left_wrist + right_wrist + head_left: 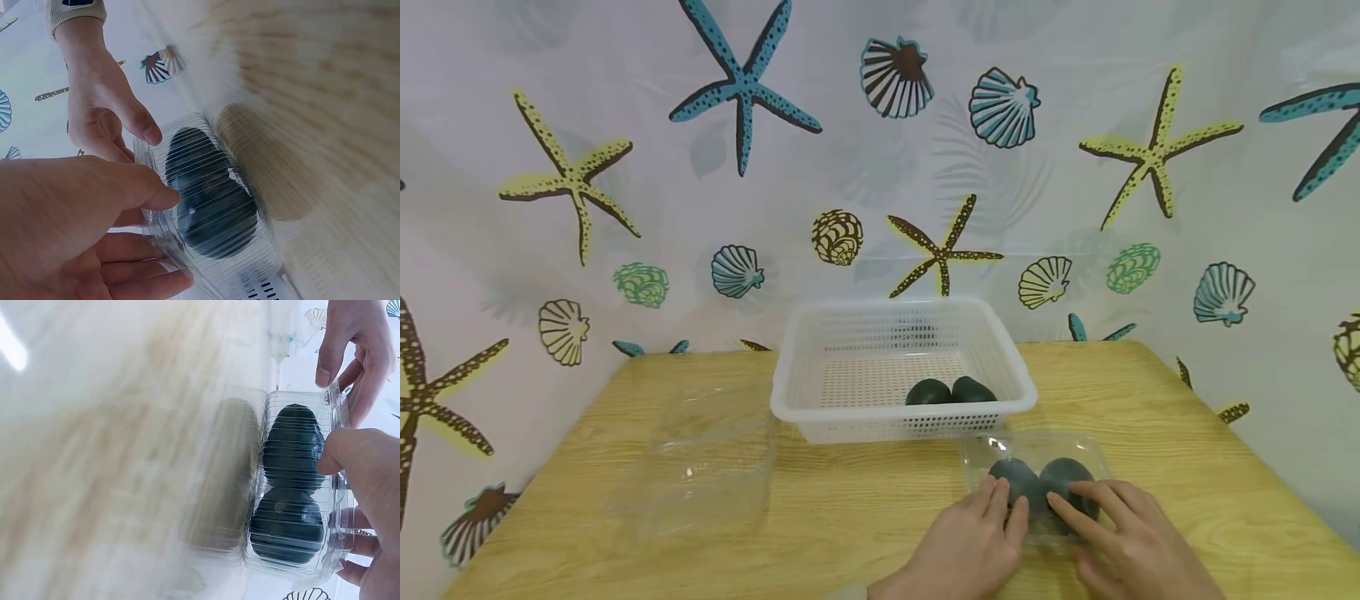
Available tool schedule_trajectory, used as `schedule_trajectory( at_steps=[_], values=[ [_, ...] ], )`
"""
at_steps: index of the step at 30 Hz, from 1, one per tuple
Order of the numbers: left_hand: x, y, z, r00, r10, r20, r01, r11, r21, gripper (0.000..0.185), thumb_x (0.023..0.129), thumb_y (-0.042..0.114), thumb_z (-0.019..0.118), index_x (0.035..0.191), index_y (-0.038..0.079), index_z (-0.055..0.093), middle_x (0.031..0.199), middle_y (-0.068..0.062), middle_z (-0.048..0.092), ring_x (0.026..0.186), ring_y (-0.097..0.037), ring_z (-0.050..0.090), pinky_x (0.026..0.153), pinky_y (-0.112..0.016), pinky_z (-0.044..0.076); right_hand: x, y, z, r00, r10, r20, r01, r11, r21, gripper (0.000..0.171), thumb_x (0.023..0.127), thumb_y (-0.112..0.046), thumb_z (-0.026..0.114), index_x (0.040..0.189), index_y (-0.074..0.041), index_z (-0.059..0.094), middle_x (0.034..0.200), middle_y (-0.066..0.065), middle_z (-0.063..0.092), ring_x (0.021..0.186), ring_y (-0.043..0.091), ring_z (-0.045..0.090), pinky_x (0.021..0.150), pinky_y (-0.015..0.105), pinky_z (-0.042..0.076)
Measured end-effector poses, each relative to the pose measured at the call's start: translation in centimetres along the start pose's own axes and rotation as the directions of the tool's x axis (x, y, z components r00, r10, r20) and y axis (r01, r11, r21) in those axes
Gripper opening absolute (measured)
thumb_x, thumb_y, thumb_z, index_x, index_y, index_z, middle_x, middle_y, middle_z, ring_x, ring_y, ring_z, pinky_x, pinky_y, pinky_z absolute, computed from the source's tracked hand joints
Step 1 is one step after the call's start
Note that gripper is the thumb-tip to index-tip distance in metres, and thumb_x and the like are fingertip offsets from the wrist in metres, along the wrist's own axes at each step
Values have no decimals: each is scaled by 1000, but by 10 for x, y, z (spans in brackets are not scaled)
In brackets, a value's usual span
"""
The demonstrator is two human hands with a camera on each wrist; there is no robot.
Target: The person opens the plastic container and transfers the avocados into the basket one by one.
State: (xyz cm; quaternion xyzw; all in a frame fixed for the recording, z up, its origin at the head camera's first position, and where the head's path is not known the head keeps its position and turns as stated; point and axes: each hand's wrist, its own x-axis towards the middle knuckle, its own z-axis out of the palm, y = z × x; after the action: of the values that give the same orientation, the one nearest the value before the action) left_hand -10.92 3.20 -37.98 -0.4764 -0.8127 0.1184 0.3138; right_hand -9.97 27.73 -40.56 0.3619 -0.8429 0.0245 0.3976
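Observation:
Two dark green avocados (pixel 1067 479) sit side by side in a clear plastic box (pixel 256 550) on the table's right half. My left hand (pixel 962 542) rests its fingers over the top of the left avocado's side. Extended fingers of my right hand (pixel 1131 537) lie over the right avocado. Both wrist views show ridged clear walls in front of the avocados (pixel 215 212), with thumbs at the near upper edge and other fingers over the top. Whether a lid lies between fingers and avocados is hard to see.
A white slotted basket (pixel 782 367) stands behind the box. Two more avocados (pixel 928 392) lie in its near right part. Clear plastic packaging (pixel 707 467) lies on the left of the wooden table (pixel 842 508). A patterned cloth (pixel 865 167) hangs behind the table.

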Motion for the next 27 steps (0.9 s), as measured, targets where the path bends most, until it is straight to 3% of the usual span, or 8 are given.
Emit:
schedule_trajectory(
  at_steps=[5, 9, 16, 22, 27],
  values=[
    [-10, -5, -1, 1000, -9, -1, 9, 1000, 28, 30, 101, 25, 55, 125, 13, 69, 120, -7, 71, 113, -18, 68, 92, -19, 55, 8, -7, 3, 1000, 1, 24, -2, 1000, 24, 58, 102, -50, 29, 118, -16, 73, 106, 4, 65, 93, 21, 57, 82, 37, 39],
    [-17, -9, -3, 1000, -20, 10, 20, 1000, -2, 31, 101, 28, 56, 125, 13, 69, 120, -7, 71, 113, -18, 68, 91, -18, 55, 12, -13, 7, 1000, -5, 23, 4, 999, 40, 57, 102, -49, 29, 117, -17, 73, 106, 3, 64, 94, 21, 56, 83, 37, 38],
    [-29, -15, -4, 998, -50, -29, 50, 999, -5, 28, 98, 26, 58, 118, 14, 73, 113, -7, 74, 107, -17, 70, 85, -19, 57, 21, -20, 14, 999, -50, 14, 49, 997, 55, 56, 102, -48, 28, 118, -19, 73, 109, 4, 64, 96, 22, 58, 83, 37, 39],
    [-37, -21, -12, 996, -79, 38, 80, 996, -33, 27, 98, 27, 58, 118, 16, 73, 113, -6, 74, 107, -17, 70, 81, -19, 58, 29, -27, 17, 998, -56, 39, 53, 997, 64, 55, 102, -48, 28, 122, -20, 71, 112, 3, 63, 98, 21, 57, 81, 39, 44],
    [-43, -27, -20, 993, -106, 61, 108, 993, -36, 22, 94, 26, 64, 112, 19, 75, 104, -2, 75, 98, -13, 70, 69, -17, 59, 36, -34, 21, 996, -75, 54, 71, 994, 83, 54, 103, -48, 28, 123, -22, 70, 114, 3, 63, 98, 20, 57, 77, 41, 49]
  ],
)
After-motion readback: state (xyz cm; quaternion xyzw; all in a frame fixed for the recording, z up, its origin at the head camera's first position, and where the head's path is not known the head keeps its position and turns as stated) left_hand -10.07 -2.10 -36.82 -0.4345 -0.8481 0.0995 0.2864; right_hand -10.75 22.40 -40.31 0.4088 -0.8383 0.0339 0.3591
